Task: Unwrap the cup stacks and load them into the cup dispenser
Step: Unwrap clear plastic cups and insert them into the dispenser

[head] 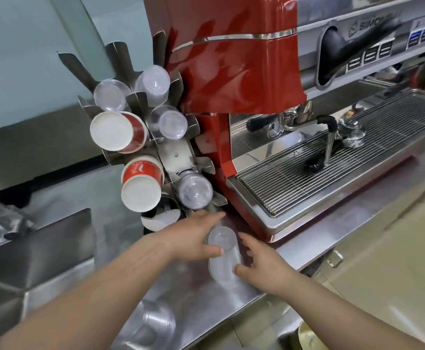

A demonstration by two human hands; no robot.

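A clear stack (222, 256) is being held between spread fingers of both hands (193, 236) (264, 263), just below the dispenser (178, 157), crowded left of the red machine (231, 59).

My 1 head-worn view looks steeply down and forward, close over the steel counter (315, 238), with the cup dispenser (173, 157) left and the red espresso machine (231, 59) right.
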